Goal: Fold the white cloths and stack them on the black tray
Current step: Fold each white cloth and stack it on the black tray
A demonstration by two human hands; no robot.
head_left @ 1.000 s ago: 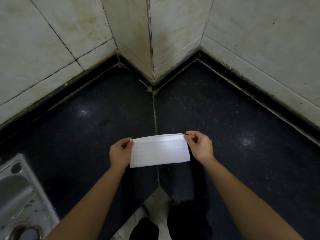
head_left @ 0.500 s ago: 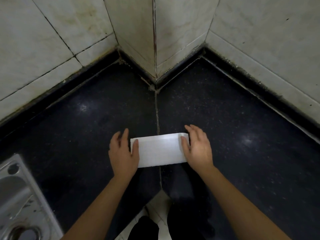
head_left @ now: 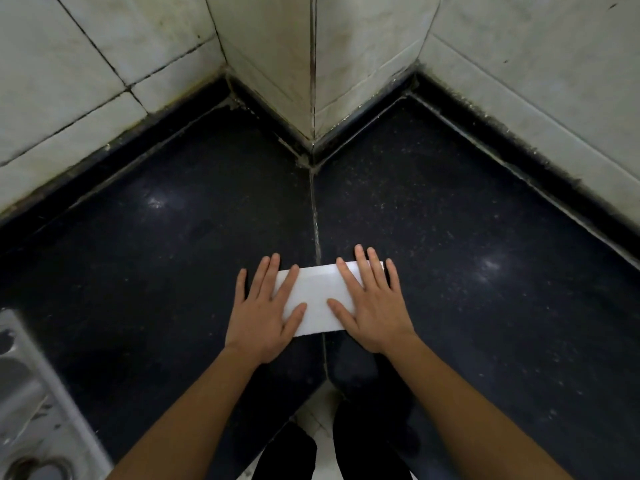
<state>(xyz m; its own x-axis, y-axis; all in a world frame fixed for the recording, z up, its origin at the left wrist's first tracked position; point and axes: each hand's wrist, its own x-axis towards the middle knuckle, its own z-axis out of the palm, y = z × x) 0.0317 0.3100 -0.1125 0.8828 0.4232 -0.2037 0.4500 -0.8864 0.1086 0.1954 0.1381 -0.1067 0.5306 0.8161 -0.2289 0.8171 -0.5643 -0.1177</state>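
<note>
A white cloth [head_left: 317, 299], folded into a narrow rectangle, lies flat on the black speckled countertop [head_left: 173, 258] near its front corner. My left hand [head_left: 265, 313] presses palm-down on the cloth's left end with fingers spread. Palm-down on the right end rests my right hand [head_left: 372, 306], its fingers also apart. Both hands cover the cloth's ends; only its middle shows. No black tray is in view.
White tiled walls [head_left: 346, 46] meet in an outward corner behind the counter. A steel sink [head_left: 31, 410] sits at the lower left. Below the counter's front corner I see dark trouser legs [head_left: 367, 445] and pale floor.
The cloth was held up by its top corners, then laid down on the counter. My hands have slid inward onto it and flattened with fingers spread.
</note>
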